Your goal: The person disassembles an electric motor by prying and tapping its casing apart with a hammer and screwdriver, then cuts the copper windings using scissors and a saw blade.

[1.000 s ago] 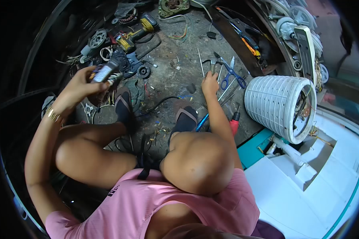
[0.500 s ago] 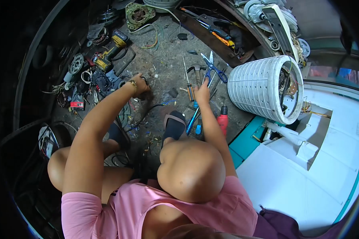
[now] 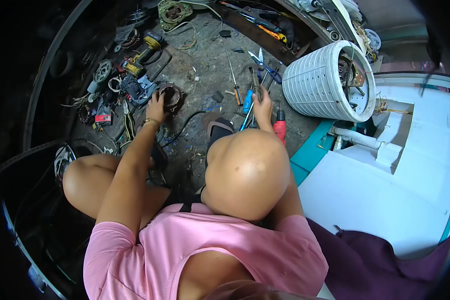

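Observation:
My left hand (image 3: 156,106) is closed on the near-left rim of a round, dark reddish-brown motor stator (image 3: 173,98), which rests on the floor. My right hand (image 3: 263,105) is wrapped round a hammer (image 3: 256,84), raised and tilted with its head away from me. Just beside the right hand lie a blue-handled tool (image 3: 247,101), an orange-and-black screwdriver (image 3: 237,94) and blue-handled scissors (image 3: 272,75). A red drill (image 3: 280,127) is close to my right wrist.
A white perforated washer tub (image 3: 312,82) lies on its side at the right, near a white panel (image 3: 355,210). Motor parts, pliers (image 3: 128,120) and a yellow cordless drill (image 3: 147,50) clutter the left. A tool tray (image 3: 257,30) stands at the back.
The hammer has been lifted off the floor in my right hand. My left hand has shifted left and toward me, so the stator now shows beside it. The camera view has shifted slightly.

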The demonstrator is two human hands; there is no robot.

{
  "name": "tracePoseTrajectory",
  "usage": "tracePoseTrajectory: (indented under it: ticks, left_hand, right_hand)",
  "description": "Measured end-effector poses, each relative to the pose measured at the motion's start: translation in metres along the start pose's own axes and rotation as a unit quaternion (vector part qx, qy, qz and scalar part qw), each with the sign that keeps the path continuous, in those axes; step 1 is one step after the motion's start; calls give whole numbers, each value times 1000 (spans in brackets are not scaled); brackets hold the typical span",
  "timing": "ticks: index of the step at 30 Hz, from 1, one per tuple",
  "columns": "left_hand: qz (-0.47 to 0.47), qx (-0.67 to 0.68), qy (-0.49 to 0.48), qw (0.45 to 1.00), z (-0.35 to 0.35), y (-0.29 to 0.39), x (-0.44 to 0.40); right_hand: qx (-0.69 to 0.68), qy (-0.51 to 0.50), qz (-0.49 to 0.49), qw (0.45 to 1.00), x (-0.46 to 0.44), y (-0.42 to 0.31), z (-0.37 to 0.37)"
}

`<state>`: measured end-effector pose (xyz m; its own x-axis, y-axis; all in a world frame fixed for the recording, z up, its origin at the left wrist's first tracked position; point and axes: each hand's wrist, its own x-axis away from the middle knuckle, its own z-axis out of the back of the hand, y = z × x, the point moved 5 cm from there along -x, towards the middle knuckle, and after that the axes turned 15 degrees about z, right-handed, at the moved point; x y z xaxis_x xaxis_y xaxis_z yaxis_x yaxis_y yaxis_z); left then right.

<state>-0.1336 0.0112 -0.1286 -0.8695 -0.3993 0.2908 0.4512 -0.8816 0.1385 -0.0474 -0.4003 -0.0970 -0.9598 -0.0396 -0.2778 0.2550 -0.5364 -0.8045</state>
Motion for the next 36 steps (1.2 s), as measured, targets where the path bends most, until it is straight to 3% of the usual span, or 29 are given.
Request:
tracePoseTrajectory:
  ticks: [4,7,8,12,15,18,22,25,28,31,32,36]
  left_hand:
    - [-19,63,71,995,1,5,13]
    - [67,42,61,995,10,5,16]
    - [88,38,66,993,8,3,15]
    - [145,-9,5,989,10,15,17]
    - [154,-41,51,986,4,22,12]
    - [117,-45,53,991,15,27,6]
    - [70,-76,57,993,33,49,-5]
    - [86,-76,60,992,41,74,-17]
    - [61,-86,96,990,47,98,-34]
    - [18,-139,73,987,56,121,-49]
    - [38,-146,23,988,59,127,-55]
    - [61,-117,-19,991,53,119,-72]
  right_hand:
    - [166,-44,94,981,-18,-6,0]
    - [149,-92,27,984,-20,-11,4]
    - [117,-47,79,989,-17,-3,5]
    - [110,63,60,990,36,17,35]
    - [239,58,-27,969,83,10,56]
    - [301,-34,-83,949,110,6,60]
    - [353,-53,-48,933,134,-12,65]
    - [308,-61,-71,947,153,1,61]
    - [236,-76,-34,968,152,-5,42]
    - [165,-67,17,984,151,-12,24]
    - [162,-76,13,984,153,-12,20]
    - [154,-149,-109,970,171,6,5]
